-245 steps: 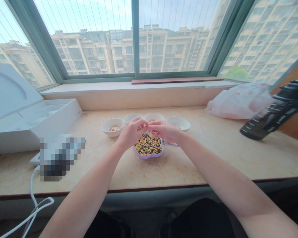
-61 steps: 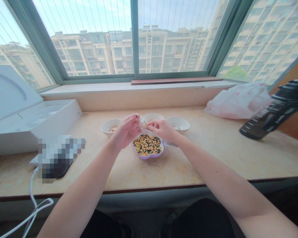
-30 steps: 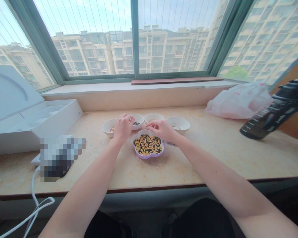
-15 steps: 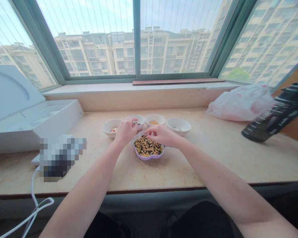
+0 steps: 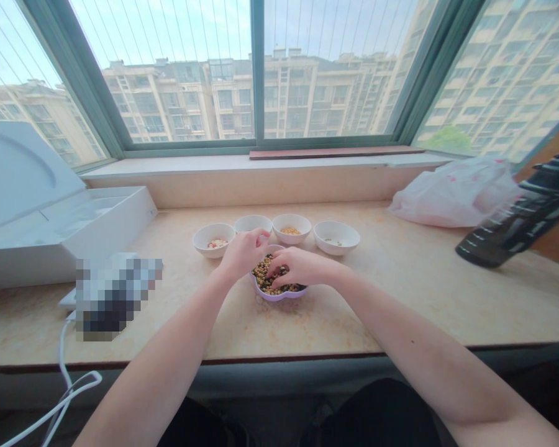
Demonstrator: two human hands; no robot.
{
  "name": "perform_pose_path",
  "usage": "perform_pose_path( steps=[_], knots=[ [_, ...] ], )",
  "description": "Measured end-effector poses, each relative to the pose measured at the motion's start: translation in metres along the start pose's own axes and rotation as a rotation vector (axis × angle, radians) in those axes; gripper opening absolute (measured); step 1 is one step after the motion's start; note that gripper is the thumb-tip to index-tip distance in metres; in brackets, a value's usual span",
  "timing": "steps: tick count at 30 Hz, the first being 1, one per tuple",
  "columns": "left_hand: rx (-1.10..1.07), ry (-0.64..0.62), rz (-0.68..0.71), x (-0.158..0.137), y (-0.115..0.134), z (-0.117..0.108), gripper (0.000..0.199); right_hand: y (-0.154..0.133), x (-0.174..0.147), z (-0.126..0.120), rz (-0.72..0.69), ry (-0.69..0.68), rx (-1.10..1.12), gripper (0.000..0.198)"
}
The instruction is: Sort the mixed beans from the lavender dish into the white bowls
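Observation:
A purple bowl with a scalloped rim (image 5: 279,297) stands on the counter, filled with mixed tan and black beans (image 5: 261,276). My right hand (image 5: 305,267) reaches over it from the right, fingers bent down at the beans with a gap between thumb and fingers. At the bowl's far left edge is my left hand (image 5: 243,253), its fingers curled together; what they hold, if anything, is hidden. Behind it a white bowl (image 5: 249,222) is partly covered. Another white bowl (image 5: 214,232) with red and pale pieces stands to its left.
Further right are a white bowl (image 5: 291,221) with yellow kernels and a white bowl (image 5: 336,233) with a few small pieces. A plastic bag (image 5: 447,195) and a dark bottle (image 5: 507,220) stand at right. An open white box (image 5: 107,217) and a white cable (image 5: 63,354) are at left.
My left hand has moved from the second white bowl toward me and right, to the purple bowl's edge. My right hand has lowered further into the purple bowl, nearer its middle.

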State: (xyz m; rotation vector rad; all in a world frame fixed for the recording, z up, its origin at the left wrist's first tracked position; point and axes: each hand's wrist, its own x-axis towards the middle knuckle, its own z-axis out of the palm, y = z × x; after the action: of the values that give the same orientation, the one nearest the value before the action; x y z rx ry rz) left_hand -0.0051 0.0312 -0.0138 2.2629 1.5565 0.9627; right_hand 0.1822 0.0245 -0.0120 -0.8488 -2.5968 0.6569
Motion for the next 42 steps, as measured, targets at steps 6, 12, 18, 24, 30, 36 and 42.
perform_pose_path(
  steps=[6,12,18,24,30,36,42],
  knots=[
    [0.057,-0.036,-0.037,-0.002,0.004,-0.002,0.027,0.003,0.003,-0.001,0.063,-0.120,-0.016,0.016],
    [0.055,-0.046,-0.037,-0.001,0.003,-0.003,0.028,0.005,0.003,-0.001,0.088,-0.026,0.028,0.015],
    [0.046,-0.020,-0.066,0.000,0.000,-0.001,0.026,0.009,0.002,-0.012,0.149,0.216,0.115,0.016],
    [0.032,0.006,-0.100,0.001,0.001,-0.003,0.026,0.013,0.004,-0.022,0.191,0.379,0.494,0.028],
    [0.026,0.007,-0.089,-0.001,0.002,-0.004,0.026,0.018,0.004,-0.024,0.175,0.383,1.047,0.031],
    [0.029,-0.013,-0.069,-0.001,0.002,-0.003,0.026,0.019,0.003,-0.029,0.184,0.309,1.442,0.027],
    [0.038,-0.029,-0.049,-0.002,0.002,-0.003,0.027,0.017,0.001,-0.032,0.185,0.256,1.569,0.022]
  ],
)
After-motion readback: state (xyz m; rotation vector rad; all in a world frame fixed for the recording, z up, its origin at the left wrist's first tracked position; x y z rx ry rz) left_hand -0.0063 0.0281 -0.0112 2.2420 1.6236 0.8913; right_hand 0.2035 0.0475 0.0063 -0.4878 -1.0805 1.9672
